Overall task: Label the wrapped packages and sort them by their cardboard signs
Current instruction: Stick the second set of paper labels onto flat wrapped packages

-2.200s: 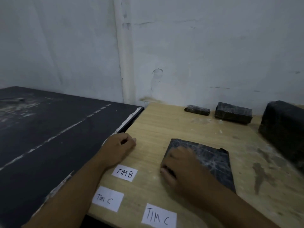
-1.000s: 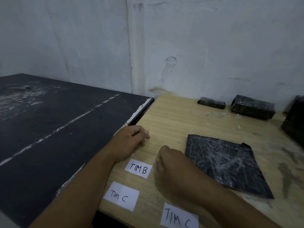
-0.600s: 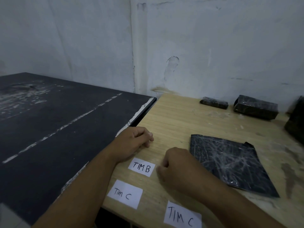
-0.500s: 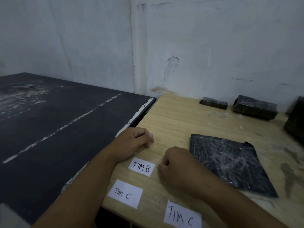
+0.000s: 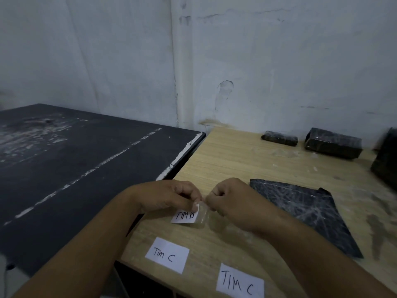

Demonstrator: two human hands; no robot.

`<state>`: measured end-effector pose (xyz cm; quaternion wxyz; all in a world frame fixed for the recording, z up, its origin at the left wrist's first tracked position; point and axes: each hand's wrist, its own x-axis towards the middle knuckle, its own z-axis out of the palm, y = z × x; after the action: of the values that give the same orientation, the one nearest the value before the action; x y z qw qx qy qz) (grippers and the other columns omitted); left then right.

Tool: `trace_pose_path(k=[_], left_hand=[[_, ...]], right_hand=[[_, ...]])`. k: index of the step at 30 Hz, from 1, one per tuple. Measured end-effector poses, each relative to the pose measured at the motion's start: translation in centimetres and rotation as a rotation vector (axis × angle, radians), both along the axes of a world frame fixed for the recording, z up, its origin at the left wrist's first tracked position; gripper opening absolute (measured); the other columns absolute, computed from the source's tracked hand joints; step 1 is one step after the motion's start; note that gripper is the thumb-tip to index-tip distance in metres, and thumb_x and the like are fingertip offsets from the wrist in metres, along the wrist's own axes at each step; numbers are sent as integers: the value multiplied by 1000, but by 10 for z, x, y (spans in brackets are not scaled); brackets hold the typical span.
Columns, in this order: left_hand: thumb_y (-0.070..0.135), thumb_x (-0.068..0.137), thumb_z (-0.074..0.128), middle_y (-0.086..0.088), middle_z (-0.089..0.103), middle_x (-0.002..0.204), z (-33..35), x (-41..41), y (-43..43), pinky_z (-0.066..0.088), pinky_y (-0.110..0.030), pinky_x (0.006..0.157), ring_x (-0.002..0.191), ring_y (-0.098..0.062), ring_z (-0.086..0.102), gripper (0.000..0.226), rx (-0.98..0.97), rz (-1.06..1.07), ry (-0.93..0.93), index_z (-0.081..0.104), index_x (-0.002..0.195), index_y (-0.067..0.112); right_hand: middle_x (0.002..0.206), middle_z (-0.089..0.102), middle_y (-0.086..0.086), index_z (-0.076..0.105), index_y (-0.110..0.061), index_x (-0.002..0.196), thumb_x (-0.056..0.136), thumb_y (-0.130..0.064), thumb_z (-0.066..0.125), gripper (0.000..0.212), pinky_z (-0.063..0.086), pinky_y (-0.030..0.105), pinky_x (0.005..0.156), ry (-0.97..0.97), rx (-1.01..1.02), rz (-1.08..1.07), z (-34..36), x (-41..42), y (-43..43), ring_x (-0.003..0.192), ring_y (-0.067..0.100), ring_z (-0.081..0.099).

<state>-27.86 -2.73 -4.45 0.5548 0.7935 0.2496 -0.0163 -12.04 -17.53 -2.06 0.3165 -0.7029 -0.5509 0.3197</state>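
My left hand [image 5: 169,196] and my right hand [image 5: 232,201] meet above a white paper label reading "TIM B" [image 5: 184,217]. Both pinch a small piece of clear tape [image 5: 203,214] that hangs over the label's right edge. A flat package in black wrap [image 5: 305,214] lies on the wooden table [image 5: 225,155] just right of my right hand. Two more white labels, "Tim C" [image 5: 167,254] and "TIM C" [image 5: 239,282], lie near the front edge.
Against the back wall sit a small black wrapped package [image 5: 279,138], a bigger one [image 5: 333,145] and a large dark one [image 5: 386,160] at the right edge. A black table [image 5: 71,160] adjoins on the left.
Both hands rose from the table and came together over the "TIM B" label, now pinching a piece of clear tape. My right hand left the flat black package earlier.
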Motion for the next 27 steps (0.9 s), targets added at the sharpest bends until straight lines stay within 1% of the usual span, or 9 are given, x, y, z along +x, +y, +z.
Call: trace_pose_path(k=[2,4,6,11,18,20,23,25,27], left_hand=[[27,81,76,-5,65,111,3,-1,0,49,-30,87,98,-18,62,8,-41,-15,1,71,87,24],[20,85,73,-10,65,108,7,-2,2,49,-30,86,96,-21,61,5,-74,-27,-4,71,82,23],[13,88,72,-10,66,104,10,-4,3,50,-29,84,94,-20,61,8,-99,-42,-19,71,83,19],[19,87,74,-14,66,101,18,-3,-4,51,-28,79,87,-20,61,4,-120,1,-74,73,88,15],[19,89,73,-8,75,91,42,25,-22,51,-24,77,80,-15,66,11,64,10,-43,74,91,8],[20,90,73,-7,75,91,44,35,-27,49,-24,76,79,-15,63,18,94,23,-37,72,91,2],[21,92,72,-1,74,81,47,54,-37,46,-21,71,72,-9,60,16,127,20,-45,72,78,13],[21,91,73,0,73,76,47,72,-44,45,-19,67,69,-7,60,14,143,39,-62,73,78,15],[18,89,74,0,74,74,47,89,-50,45,-17,63,65,-6,63,9,142,86,-86,75,83,12]], right_hand=[[57,54,6,68,-3,69,94,-19,65,30,32,21,43,80,31,-35,0,1,-1,43,12,40],[62,58,7,75,-7,80,91,-22,72,19,36,27,49,139,50,-58,0,1,-2,53,16,45],[61,57,7,76,-9,80,87,-28,76,20,35,29,51,163,40,-51,1,1,-4,55,18,44],[50,56,-4,75,-2,80,89,-22,73,21,34,16,41,124,64,-25,8,8,-10,41,7,42],[67,50,17,60,16,86,95,-18,61,35,33,10,40,-63,126,-41,25,39,-29,54,17,37],[65,51,14,60,14,85,95,-20,60,36,32,15,40,-46,92,-110,31,55,-37,53,18,36],[60,55,14,63,9,78,88,-23,64,34,37,29,54,25,25,-206,34,89,-51,54,21,42],[66,62,21,66,12,80,86,-18,66,31,42,36,61,101,6,-237,34,112,-62,58,25,50],[75,65,28,67,15,83,87,-11,67,26,46,36,60,222,9,-282,32,131,-72,62,27,54]])
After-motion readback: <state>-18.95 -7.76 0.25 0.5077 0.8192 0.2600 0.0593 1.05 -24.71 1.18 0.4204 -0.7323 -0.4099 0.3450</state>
